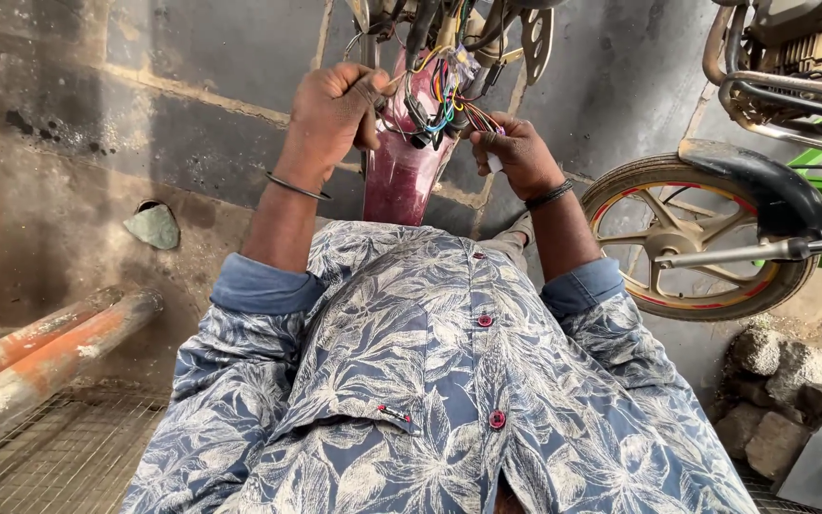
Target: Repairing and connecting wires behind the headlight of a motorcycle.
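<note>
A bundle of coloured wires (444, 100) hangs from the front of a motorcycle, above its dark red fender (400, 181). My left hand (335, 109) is closed around a wire and a metal part at the left of the bundle. At the bundle's right side, my right hand (516, 152) pinches a few thin wires between its fingers. Both wrists wear dark bands. My blue leaf-patterned shirt (430, 381) fills the lower half of the view.
A second motorcycle's wheel (692, 238) with its black mudguard stands at the right, its engine above. Rocks (782, 381) lie at the lower right. Two rusty orange pipes (40, 352) lean at the lower left over wire mesh (59, 457). A concrete wall is behind.
</note>
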